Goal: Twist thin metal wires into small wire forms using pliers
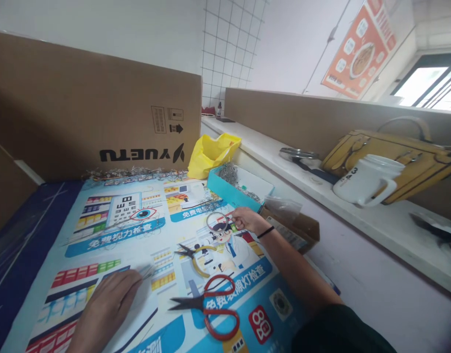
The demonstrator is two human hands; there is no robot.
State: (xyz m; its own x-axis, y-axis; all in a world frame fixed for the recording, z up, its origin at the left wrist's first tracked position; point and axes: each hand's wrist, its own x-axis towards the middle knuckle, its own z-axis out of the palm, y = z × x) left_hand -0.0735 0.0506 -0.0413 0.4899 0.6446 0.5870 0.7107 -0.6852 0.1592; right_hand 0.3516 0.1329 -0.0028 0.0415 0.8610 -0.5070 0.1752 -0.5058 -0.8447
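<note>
My right hand (245, 218) pinches the edge of a thin round wire ring (207, 219) and holds it over the printed sheet. My left hand (111, 301) lies low at the left, fingers together, with thin silvery wire pieces (147, 271) at the fingertips; their exact shape is too fine to tell. Between the hands rest small pliers (200, 260) with yellow handles, jaws pointing left. Closer to me is a pair of red-handled scissors (220, 309), blades also pointing left.
A blue box (243, 196) holds tangled wire, beside a yellow bag (212, 152) and a small cardboard box (309, 230). Wire scraps (137, 172) line the far edge below a large carton (100, 108). A white mug (368, 179) and yellow handbag (390, 152) stand on the right ledge.
</note>
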